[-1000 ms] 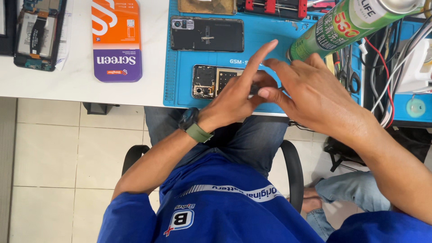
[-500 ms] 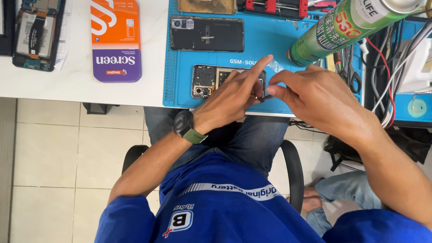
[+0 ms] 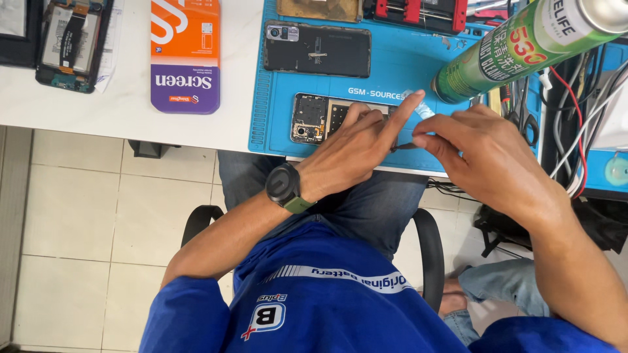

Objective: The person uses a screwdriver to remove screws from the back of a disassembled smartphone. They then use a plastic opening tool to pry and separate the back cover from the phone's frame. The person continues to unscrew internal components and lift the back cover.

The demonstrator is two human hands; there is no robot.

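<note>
— White bench (image 3: 131,124), blue repair mat (image 3: 405,72) on it. We see the opened phone (image 3: 314,117) at the mat's near edge, long axis running left-right.
— Hands?
— Our left hand (image 3: 350,153) presses flat on the phone, index finger extended, gripping nothing. Our right hand (image 3: 484,157), just right of the phone, is pinched on a thin dark tool (image 3: 405,146), tip pointing left at it.
— Nearer?
— Left. Green spray can (image 3: 517,49) lies beyond.

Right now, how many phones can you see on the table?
3. An opened phone lies under the left hand, a dark phone lies on the blue mat above, and a dismantled phone lies top left. More may be hidden.
</note>
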